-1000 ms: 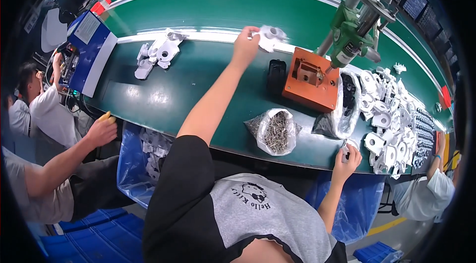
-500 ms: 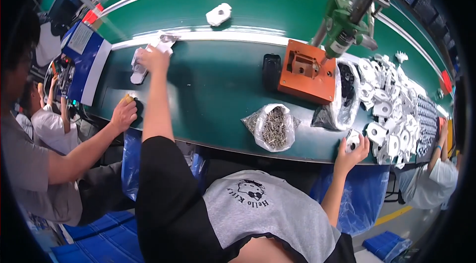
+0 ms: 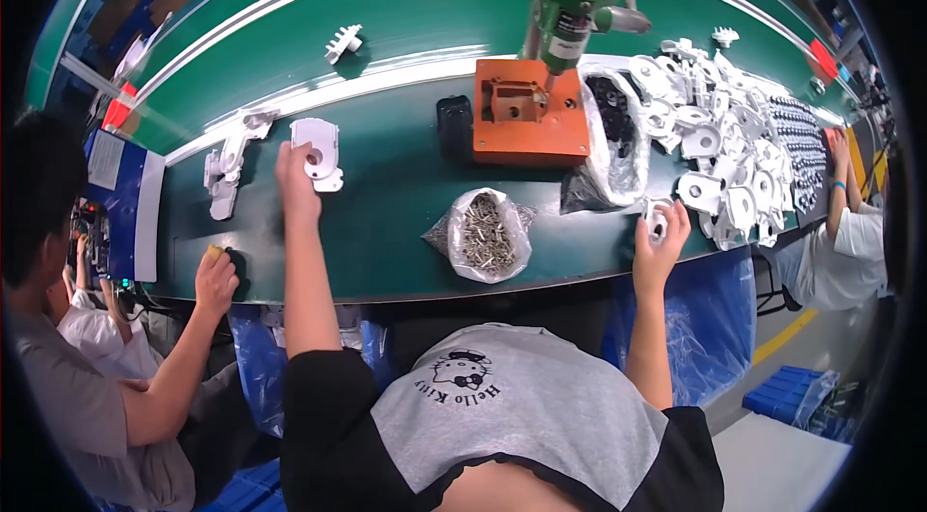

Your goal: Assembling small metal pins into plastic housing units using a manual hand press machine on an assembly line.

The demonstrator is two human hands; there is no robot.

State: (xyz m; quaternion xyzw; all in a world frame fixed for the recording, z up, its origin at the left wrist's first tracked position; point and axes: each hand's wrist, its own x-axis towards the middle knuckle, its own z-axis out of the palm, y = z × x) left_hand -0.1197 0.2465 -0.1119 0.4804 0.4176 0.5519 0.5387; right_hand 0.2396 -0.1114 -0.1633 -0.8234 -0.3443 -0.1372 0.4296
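My left hand (image 3: 297,174) grips the left edge of a white plastic housing (image 3: 326,137) with a round hole, held over the left part of the green worktable (image 3: 386,222). In my right hand (image 3: 657,259), fingers curl around a small white plastic part (image 3: 658,221) at the table's front edge. A clear bag of metal pins or screws (image 3: 491,237) stands between my hands. Farther left, several white parts (image 3: 228,164) lie in a row. The large pile of white plastic parts (image 3: 739,150) spreads just beyond my right hand.
An orange fixture block (image 3: 531,140) sits under a green press (image 3: 570,10). Beside it are a black tray (image 3: 454,126) and a bag of black parts (image 3: 610,126). A white piece (image 3: 343,44) lies on the green belt behind. At left, a co-worker's hand (image 3: 215,278) holds something yellow.
My left hand has come away from the white parts at left, now holding a white housing. My right hand still holds its part. The whole view has turned to the right.
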